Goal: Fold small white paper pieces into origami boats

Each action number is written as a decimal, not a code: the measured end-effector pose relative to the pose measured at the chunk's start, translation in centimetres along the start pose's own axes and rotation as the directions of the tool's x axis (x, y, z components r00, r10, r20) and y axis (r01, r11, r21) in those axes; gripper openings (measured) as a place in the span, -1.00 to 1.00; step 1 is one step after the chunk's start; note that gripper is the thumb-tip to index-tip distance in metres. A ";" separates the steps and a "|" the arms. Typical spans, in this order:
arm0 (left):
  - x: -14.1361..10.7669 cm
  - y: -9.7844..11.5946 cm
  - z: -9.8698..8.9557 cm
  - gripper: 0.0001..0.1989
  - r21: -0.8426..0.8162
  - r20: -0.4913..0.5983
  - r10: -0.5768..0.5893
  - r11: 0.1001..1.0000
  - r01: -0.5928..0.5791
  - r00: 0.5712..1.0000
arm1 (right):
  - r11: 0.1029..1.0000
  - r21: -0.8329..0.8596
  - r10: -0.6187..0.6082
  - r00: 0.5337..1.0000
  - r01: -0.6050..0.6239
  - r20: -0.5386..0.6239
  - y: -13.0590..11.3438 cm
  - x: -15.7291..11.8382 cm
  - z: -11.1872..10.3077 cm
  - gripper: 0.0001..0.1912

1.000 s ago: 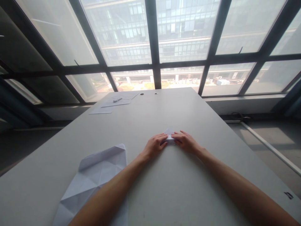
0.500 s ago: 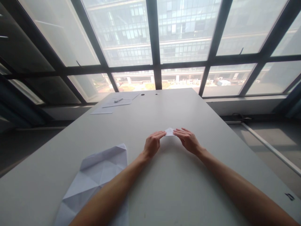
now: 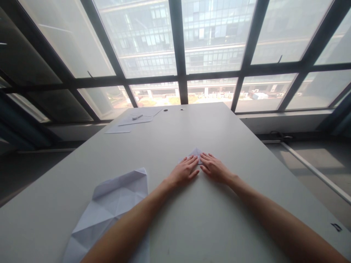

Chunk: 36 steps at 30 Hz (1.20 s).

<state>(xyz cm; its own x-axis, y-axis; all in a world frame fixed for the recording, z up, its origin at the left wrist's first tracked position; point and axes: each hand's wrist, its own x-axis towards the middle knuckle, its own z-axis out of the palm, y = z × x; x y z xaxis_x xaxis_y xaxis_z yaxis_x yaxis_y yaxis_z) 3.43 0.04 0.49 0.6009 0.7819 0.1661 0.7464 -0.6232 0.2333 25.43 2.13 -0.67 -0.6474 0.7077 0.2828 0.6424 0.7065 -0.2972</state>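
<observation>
A small folded piece of white paper (image 3: 196, 151) lies on the white table (image 3: 208, 131), its pointed top showing beyond my fingertips. My left hand (image 3: 184, 171) lies flat over its left part, fingers stretched out and thumb apart. From the right, my right hand (image 3: 215, 168) presses on it in the same way, fingers spread. The two hands nearly meet over the paper and hide much of it. Beside my left forearm rests a large creased sheet of white paper (image 3: 109, 201), partly covered by that arm.
Several flat white sheets (image 3: 126, 120) lie at the table's far left, with a small white object (image 3: 137, 117) on top. Two small round marks or holes are near the far edge. A small black item (image 3: 336, 227) is at the right edge. Windows stand beyond.
Both hands have flattened and come slightly nearer to me, with the fingers now spread over the small paper. Before, the fingertips held its left and right ends. The large creased sheet has not moved.
</observation>
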 end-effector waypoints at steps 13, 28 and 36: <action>0.1 -0.2 0.6 -0.25 0.106 0.091 0.013 0.994 -0.022 0.996 | 0.993 -0.083 0.098 0.981 -0.085 0.167 0.2 0.0 0.6 -0.23; 0.2 0.0 1.2 -0.13 0.160 0.033 -0.196 0.969 0.188 0.980 | 0.944 -0.145 0.312 0.946 -0.297 0.094 -0.1 0.1 0.8 -0.20; 0.1 -0.1 1.4 -0.21 0.169 0.049 -0.209 0.966 0.198 0.977 | 0.948 -0.082 0.304 0.951 -0.308 -0.054 0.3 0.3 0.8 -0.53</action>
<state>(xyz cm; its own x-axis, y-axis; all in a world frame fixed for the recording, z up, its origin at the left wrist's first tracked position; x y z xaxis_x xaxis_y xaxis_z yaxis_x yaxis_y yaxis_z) 3.79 0.20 -0.82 0.4453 0.8929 0.0666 0.8878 -0.4499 0.0965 25.09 2.51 -1.37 -0.3982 0.8885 0.2281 0.8419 0.4527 -0.2938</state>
